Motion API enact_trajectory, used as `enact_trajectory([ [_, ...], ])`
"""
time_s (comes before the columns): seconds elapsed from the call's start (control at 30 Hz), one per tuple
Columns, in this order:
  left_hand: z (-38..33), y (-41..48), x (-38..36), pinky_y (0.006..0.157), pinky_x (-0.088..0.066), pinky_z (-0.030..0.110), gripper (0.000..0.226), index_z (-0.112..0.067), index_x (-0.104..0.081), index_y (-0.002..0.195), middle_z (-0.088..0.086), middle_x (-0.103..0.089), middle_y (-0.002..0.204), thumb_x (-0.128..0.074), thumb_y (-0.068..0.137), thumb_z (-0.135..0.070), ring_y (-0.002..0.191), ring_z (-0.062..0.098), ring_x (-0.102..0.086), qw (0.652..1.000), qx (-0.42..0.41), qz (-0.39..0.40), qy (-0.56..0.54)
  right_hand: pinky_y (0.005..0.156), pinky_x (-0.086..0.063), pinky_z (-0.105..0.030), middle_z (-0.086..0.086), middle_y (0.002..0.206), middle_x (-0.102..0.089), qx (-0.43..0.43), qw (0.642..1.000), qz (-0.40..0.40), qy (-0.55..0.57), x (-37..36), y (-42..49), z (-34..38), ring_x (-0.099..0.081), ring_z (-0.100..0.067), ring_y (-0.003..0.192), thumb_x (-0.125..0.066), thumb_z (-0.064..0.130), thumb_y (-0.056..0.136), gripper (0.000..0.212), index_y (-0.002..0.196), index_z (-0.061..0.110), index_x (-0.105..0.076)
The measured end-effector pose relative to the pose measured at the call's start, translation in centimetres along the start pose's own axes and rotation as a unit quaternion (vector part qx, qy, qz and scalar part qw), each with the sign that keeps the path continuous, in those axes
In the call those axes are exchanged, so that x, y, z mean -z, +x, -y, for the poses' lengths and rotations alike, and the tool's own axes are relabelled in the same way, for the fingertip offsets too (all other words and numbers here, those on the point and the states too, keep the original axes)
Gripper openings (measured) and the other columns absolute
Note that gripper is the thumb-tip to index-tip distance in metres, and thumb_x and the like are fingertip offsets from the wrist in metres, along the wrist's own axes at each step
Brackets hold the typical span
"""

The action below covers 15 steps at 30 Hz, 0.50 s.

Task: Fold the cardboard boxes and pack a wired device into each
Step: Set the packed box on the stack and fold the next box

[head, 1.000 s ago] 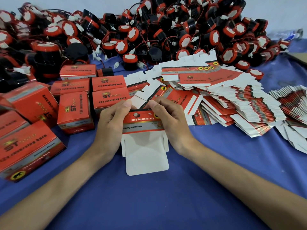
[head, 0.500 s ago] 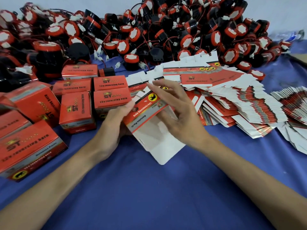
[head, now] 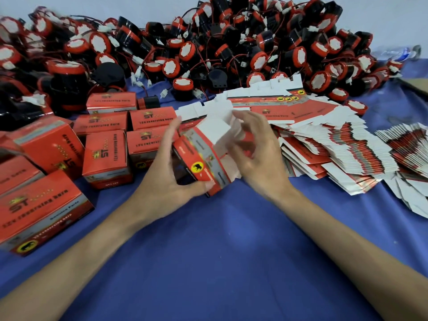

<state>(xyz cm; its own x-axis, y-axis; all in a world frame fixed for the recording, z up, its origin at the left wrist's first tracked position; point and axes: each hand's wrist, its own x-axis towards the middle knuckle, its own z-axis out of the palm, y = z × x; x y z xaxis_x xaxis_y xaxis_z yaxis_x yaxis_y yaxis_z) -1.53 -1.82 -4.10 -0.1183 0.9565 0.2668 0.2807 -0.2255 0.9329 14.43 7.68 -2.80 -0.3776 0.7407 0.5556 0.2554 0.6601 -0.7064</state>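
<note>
One wide-angle camera on the person's head looks forward and down over the table [head: 231, 262]. It is near: both forearms [head: 81, 262] run in from the bottom corners, and the left hand [head: 159, 181] and right hand [head: 261, 163] meet on a box [head: 203, 156] at mid-frame. The heaped devices [head: 231, 47] lie farther off along the top, against the pale wall [head: 69, 5].

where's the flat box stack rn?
Head view, right of centre: the flat box stack lies on the blue cloth just right of the right hand, in front of the device pile.
</note>
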Motion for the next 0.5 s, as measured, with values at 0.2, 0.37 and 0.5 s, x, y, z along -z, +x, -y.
enact_trajectory([
  [0.2,-0.8,0.0,1.2,0.080,-0.049,0.011,0.055,-0.037,-0.057,0.100,-0.021,-0.066,0.095,-0.080,0.051,-0.050,0.092,-0.004,-0.061,0.981,0.016,-0.015,0.193,0.091,-0.052,-0.030,-0.005,0.124,-0.058,0.044,0.993,-0.012,0.113,1.0,1.2,-0.1,-0.056,-0.018,0.118,-0.039,-0.020,0.082,0.047,0.120,0.000,-0.061],
  [0.37,-0.6,-0.2,0.9,0.098,-0.044,0.027,0.072,-0.048,-0.048,0.119,-0.022,-0.055,0.122,-0.067,0.053,-0.068,0.115,-0.001,-0.052,0.981,0.055,0.054,0.178,0.087,-0.053,-0.029,-0.008,0.127,-0.057,0.065,0.973,0.122,0.184,0.7,2.7,0.7,-0.057,-0.021,0.118,-0.039,-0.016,0.088,0.040,0.118,0.002,-0.058],
  [0.5,-0.5,-0.1,1.1,0.079,-0.045,0.006,0.072,-0.043,-0.043,0.115,-0.021,-0.063,0.110,-0.079,0.053,-0.045,0.101,-0.009,-0.059,0.993,0.076,0.023,0.085,0.071,-0.057,-0.028,-0.010,0.114,-0.069,-0.093,0.942,0.134,0.295,-0.5,5.5,0.1,-0.063,-0.021,0.112,-0.042,-0.008,0.093,0.033,0.100,0.007,-0.071],
])
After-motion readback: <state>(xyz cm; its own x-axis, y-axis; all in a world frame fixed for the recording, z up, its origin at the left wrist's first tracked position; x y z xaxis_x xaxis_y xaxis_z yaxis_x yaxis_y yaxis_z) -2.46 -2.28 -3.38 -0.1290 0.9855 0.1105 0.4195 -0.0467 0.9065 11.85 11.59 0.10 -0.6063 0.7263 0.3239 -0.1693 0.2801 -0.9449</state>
